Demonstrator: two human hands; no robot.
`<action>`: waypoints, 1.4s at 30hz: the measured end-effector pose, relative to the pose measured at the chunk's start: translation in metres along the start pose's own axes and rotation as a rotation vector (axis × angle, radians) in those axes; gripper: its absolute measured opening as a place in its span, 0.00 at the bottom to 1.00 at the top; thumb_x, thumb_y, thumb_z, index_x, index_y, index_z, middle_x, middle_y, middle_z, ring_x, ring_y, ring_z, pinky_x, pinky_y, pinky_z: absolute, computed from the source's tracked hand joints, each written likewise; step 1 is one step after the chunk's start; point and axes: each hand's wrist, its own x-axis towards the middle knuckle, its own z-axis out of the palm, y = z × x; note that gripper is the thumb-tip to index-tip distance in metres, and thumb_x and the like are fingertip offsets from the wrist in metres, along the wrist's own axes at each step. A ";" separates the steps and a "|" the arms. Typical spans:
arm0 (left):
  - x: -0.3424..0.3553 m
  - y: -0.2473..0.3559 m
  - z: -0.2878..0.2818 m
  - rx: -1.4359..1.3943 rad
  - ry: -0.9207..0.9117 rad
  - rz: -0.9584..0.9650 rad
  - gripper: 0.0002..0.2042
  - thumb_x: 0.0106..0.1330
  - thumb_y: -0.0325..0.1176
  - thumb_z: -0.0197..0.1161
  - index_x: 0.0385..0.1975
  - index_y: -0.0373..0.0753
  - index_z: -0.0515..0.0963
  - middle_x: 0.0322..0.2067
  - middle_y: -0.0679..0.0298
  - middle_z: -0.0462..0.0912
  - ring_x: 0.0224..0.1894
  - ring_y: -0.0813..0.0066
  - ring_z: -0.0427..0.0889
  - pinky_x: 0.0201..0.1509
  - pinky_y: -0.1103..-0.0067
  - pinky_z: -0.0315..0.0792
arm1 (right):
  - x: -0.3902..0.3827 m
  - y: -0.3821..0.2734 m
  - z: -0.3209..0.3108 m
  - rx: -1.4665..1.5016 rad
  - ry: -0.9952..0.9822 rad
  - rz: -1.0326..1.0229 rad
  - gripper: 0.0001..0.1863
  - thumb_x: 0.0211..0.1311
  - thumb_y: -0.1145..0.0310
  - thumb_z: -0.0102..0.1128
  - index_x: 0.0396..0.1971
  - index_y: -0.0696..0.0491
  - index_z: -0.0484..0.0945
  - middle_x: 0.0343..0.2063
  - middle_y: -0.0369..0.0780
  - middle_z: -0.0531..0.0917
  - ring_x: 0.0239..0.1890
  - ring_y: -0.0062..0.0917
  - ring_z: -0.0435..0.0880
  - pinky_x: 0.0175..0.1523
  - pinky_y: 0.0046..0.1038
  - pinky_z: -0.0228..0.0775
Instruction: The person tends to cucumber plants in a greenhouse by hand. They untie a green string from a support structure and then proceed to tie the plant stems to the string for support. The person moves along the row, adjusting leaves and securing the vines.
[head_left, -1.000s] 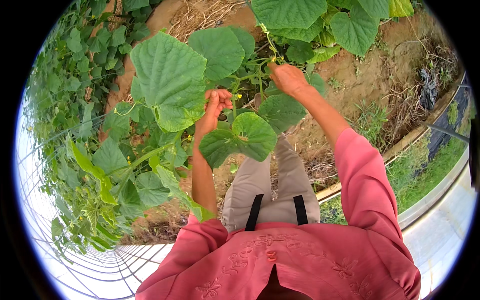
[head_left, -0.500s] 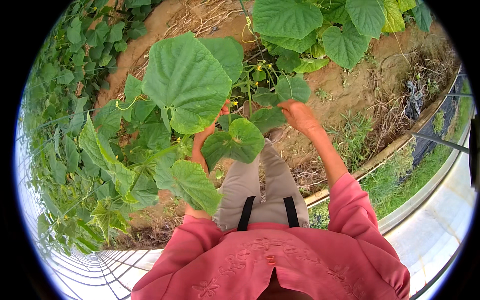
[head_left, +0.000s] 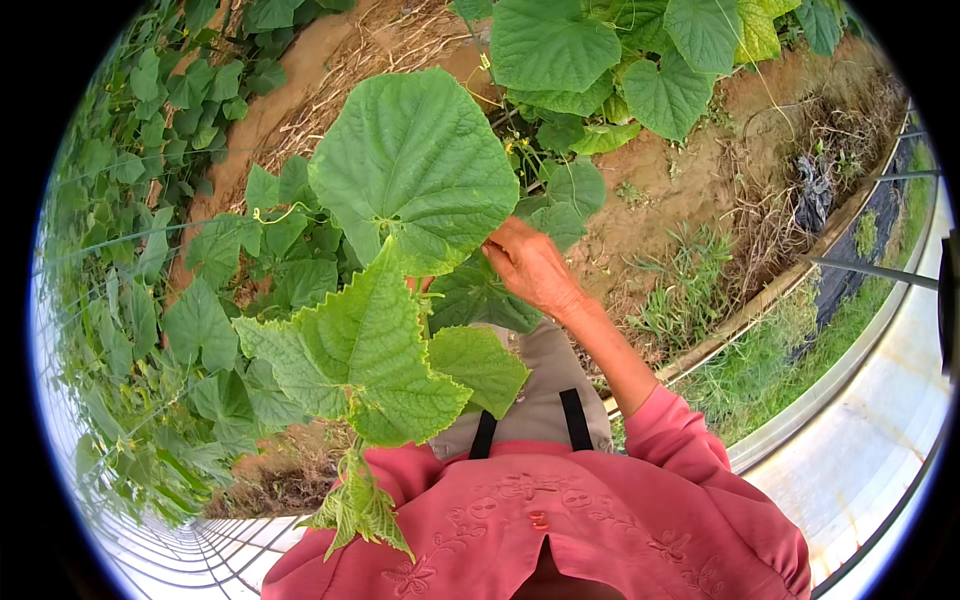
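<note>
Closest to me, over the front of my pink shirt (head_left: 600, 520), hung the drooping, pale-green tip (head_left: 360, 505) of the leafy vine (head_left: 350, 355), which stood before my chest and slightly to my left. Above the tip spread a bright, tooth-edged leaf, and beyond it a broad leaf (head_left: 420, 160), matte green, plainly veined and whole. Only a sliver of my left hand (head_left: 414, 284) showed beneath that broad leaf, so I couldn't tell whether it gripped anything. My right hand (head_left: 530, 265) was at the leaf's right edge, fingers bent inward, their tips hidden; what they pinched, if anything, I couldn't tell. The work looked partway along to me: both hands were in among the foliage, the vine was in full leaf, and I saw no cut piece. Farther off lay brown soil (head_left: 640, 190), another leafy plant (head_left: 555, 45) and crumpled dark plastic (head_left: 814, 195).
</note>
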 end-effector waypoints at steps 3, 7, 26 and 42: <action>-0.001 0.001 0.003 0.024 -0.011 0.001 0.13 0.71 0.37 0.49 0.44 0.35 0.73 0.42 0.62 0.76 0.40 0.73 0.75 0.46 0.75 0.72 | -0.007 0.000 0.011 0.039 0.002 0.004 0.06 0.56 0.77 0.57 0.34 0.60 0.75 0.34 0.47 0.76 0.37 0.44 0.77 0.40 0.37 0.70; -0.001 0.000 0.007 0.056 -0.031 0.001 0.12 0.70 0.36 0.49 0.44 0.35 0.73 0.42 0.62 0.77 0.41 0.71 0.75 0.46 0.75 0.73 | -0.013 -0.010 0.020 0.081 -0.012 0.008 0.08 0.54 0.76 0.58 0.36 0.58 0.76 0.40 0.46 0.75 0.38 0.45 0.77 0.41 0.37 0.71; -0.011 0.058 0.044 0.492 -0.117 0.060 0.11 0.67 0.31 0.50 0.45 0.35 0.74 0.44 0.59 0.78 0.43 0.65 0.77 0.47 0.74 0.73 | -0.024 -0.007 0.032 -0.050 0.298 -0.050 0.10 0.48 0.68 0.63 0.33 0.52 0.80 0.35 0.44 0.79 0.39 0.41 0.77 0.43 0.39 0.67; 0.024 0.140 0.042 -0.146 -0.185 -0.237 0.10 0.67 0.28 0.52 0.44 0.32 0.74 0.41 0.58 0.80 0.41 0.72 0.78 0.43 0.78 0.74 | -0.177 0.128 0.014 0.581 0.553 0.364 0.24 0.66 0.58 0.50 0.58 0.54 0.66 0.59 0.45 0.68 0.58 0.34 0.69 0.60 0.31 0.63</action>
